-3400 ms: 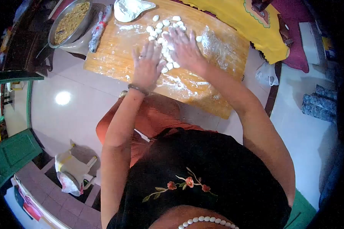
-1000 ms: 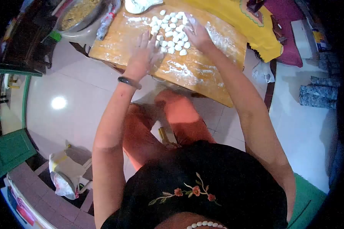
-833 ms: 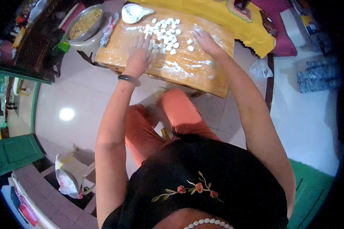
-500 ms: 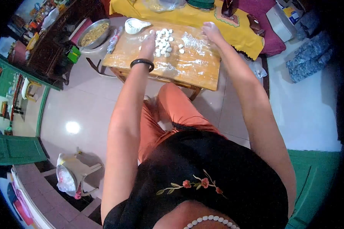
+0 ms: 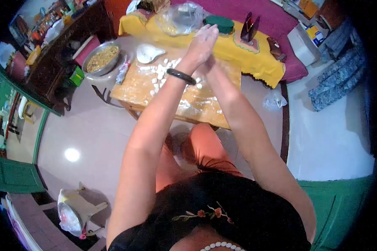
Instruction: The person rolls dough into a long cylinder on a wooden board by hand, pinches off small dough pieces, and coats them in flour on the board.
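My left hand (image 5: 200,45), with a dark bangle (image 5: 181,76) on its wrist, is raised over the far part of the wooden table (image 5: 132,90). Its fingers are stretched out, and the palm lies against my right hand (image 5: 211,62). Most of the right hand is hidden behind the left; its visible fingers look straight. I see nothing held between them. Below are several small white dough pieces (image 5: 160,75), partly covered by my forearms. Loose flour (image 5: 187,108) is smeared over the tabletop. A white bowl (image 5: 147,54) with a spout-like side stands at the back left.
A large metal basin (image 5: 100,60) of chopped filling stands left of the table, beside a rolled plastic bag (image 5: 122,72). Behind, a yellow cloth (image 5: 264,62) covers a surface with a plastic-wrapped bundle (image 5: 180,19) and a green round container (image 5: 220,24). A stool (image 5: 81,205) stands lower left.
My hands were apart, the left over the dough pieces and the right at the table's right side. They have come together, palm to palm, and are higher. The view has tilted upward.
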### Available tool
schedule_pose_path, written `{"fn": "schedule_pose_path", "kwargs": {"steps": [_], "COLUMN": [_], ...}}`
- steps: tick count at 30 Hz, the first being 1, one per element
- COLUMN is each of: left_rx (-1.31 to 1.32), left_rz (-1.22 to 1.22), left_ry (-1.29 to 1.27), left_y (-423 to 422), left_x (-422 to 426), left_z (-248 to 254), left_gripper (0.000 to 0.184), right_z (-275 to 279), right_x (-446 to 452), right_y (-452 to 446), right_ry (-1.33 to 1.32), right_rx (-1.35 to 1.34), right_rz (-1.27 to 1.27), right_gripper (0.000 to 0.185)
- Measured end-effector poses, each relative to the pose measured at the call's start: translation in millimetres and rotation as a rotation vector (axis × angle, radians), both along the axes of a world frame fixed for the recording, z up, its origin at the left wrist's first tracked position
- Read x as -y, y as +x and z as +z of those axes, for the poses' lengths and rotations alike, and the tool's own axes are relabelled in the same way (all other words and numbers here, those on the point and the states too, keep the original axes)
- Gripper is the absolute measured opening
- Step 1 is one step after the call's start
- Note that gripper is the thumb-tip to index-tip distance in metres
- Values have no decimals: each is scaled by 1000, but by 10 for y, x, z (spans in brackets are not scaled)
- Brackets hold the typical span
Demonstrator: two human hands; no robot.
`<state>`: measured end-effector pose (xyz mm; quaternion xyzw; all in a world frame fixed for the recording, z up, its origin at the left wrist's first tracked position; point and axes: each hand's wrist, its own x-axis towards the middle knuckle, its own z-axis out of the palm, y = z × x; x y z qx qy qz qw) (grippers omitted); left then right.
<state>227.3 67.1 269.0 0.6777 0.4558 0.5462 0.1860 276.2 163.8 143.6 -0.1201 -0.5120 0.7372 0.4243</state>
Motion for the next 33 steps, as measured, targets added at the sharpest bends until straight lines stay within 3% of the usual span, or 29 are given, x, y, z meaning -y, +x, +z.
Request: {"fn": "schedule_pose_path", "kwargs": {"steps": [2, 3, 5, 6, 7, 8, 9, 11, 12, 15, 17, 18, 19, 21, 23, 25, 28, 31, 33], "left_rx": [110, 156, 653, 873, 1082, 1133, 1188, 516, 131, -324, -146, -250, -515, -90, -131, -238, -189, -386, -361], "left_rz": [154, 227, 20, 60, 100, 62, 24, -181, 46, 387, 234, 232, 294, 195, 153, 239, 205, 316, 320], "left_ry": [-135, -188, -483, -510, -538, -622, -706, -277, -47, 307, -289, -359, -402, -451, -299, -132, -209, -9, 90], "left_y": [-159, -263, -563, -549, -480, -298, -110, -36, 26, -317, -678, -851, -754, -586, -416, -365, -550, -485, -453], "left_x": [-132, -226, -171, -123, -66, -19, 38, 110, 217, -6, 181, 137, 457, 501, 655, 787, 769, 1033, 1192], "left_z": [-467, -672, -877, -885, -814, -601, -466, -534, -492, -989, -1241, -1532, -1332, -1344, -1110, -943, -942, -739, -778], "left_gripper": [61, 60, 74, 71, 69, 70, 73, 63, 54, 49, 39, 43, 50, 50, 53, 59, 54, 51, 45], "right_z": [1132, 1097, 1001, 776, 331, 41, 8, 409, 620, 1066, 1208, 1272, 1318, 1170, 840, 704, 724, 798, 715], "right_x": [527, 579, 649, 651, 442, 372, 409, 606, 692, 1030, 1303, 1449, 1593, 1747, 1680, 1663, 1601, 1464, 1350], "right_y": [64, 94, 86, -40, -149, -229, -218, -117, -70, 159, 417, 571, 757, 1187, 1771, 2348, 2810, 3102, 3254], "right_ry": [-502, -316, 71, 229, 199, 59, -178, -571, -625, -423, -154, 12, 170, 319, 312, 381, 611, 668, 731], "right_rx": [84, 7, -105, -65, 72, 177, 215, 105, 49, -77, -163, -138, -114, 96, 485, 727, 846, 928, 1091], "right_rz": [-16, -97, -218, -342, -340, -304, -218, -70, -49, -23, -15, -10, -10, -164, -438, -487, -663, -766, -802], "right_gripper": [64, 62, 59, 53, 51, 53, 54, 57, 58, 61, 61, 58, 56, 51, 45, 39, 33, 32, 31]}}
